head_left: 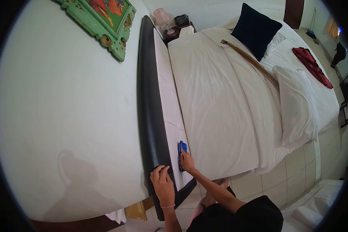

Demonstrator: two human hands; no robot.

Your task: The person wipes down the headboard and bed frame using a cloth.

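Observation:
My left hand [163,185] rests on the black padded edge of the headboard [152,127], its fingers bent over the top and apart. To its right, my right hand [186,160] is closed on a blue cloth [183,146], which lies against the pale pink panel [169,104] of the headboard. Part of the cloth hangs below the fingers, dark in shadow. The white-sheeted bed [216,104] stands just right of the panel.
A green carved picture frame [118,48] hangs on the wall. A pink lamp [162,17] and a black box [181,21] stand beyond the bed. On the bed lie a navy pillow [256,31], a bundle of thin sticks [251,60], a white pillow [297,104] and red fabric [311,65].

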